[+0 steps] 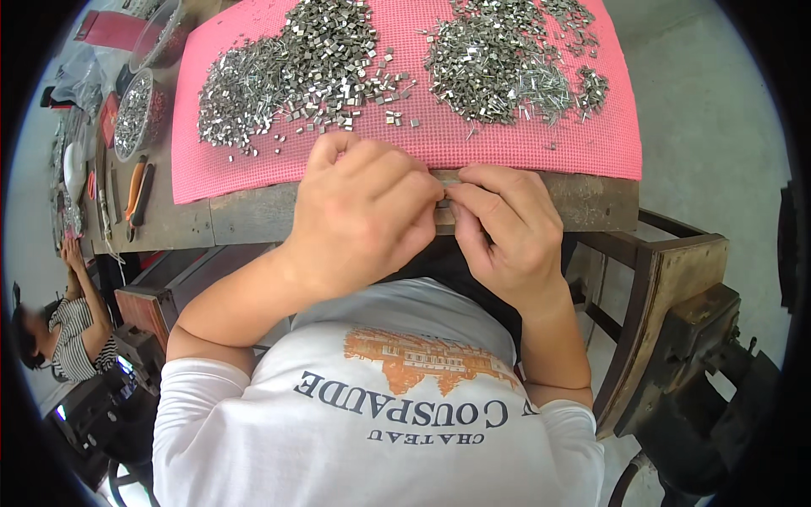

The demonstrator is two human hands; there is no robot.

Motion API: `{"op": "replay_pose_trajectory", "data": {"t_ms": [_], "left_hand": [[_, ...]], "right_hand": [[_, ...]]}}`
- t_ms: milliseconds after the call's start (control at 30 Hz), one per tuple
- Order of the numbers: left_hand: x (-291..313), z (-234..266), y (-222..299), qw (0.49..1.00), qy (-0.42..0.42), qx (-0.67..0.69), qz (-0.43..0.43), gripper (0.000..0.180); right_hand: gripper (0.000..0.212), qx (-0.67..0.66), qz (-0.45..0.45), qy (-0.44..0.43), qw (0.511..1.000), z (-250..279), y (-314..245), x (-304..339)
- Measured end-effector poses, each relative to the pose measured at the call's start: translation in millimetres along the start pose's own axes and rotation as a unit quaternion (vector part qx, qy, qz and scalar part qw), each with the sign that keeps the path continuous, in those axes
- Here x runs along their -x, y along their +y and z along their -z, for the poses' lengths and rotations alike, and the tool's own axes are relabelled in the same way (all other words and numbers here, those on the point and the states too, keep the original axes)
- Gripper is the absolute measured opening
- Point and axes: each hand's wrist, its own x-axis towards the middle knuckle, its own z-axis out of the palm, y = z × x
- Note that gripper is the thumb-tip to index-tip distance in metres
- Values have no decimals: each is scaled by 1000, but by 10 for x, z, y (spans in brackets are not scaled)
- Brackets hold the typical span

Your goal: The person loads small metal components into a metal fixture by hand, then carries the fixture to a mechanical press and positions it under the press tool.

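My left hand is closed in front of the pink mat's near edge, its fingers curled toward the right. Facing it, my right hand pinches with thumb and index finger. The fingertips of both hands meet at the wooden table's front edge, around something small and dark that I cannot make out. Beyond them, on the pink mesh mat, lie a heap of small square metal pieces, a heap of shiny silvery bits, a heap of small grey metal pieces and thin metal pins.
Left of the mat are a clear tub of small metal parts, another tub and orange-and-black handled pliers. A co-worker in a striped top sits at far left. A dark machine stands at the right, beside the table frame.
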Motion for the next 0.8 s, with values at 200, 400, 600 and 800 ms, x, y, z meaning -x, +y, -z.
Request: {"op": "replay_pose_trajectory", "data": {"t_ms": [200,400,600,800], "left_hand": [[-13,170,-26,927,-38,337,160,6],[49,126,20,839,-69,473,258,13],[48,115,68,843,-69,470,253,8],[59,121,42,853,-79,463,227,18]], "right_hand": [[26,0,20,53,998,-18,-47,-26],[26,-40,36,98,994,-20,-72,-34],[25,-44,57,95,993,-9,-91,-30],[21,-41,41,85,995,-8,-101,-55]]}}
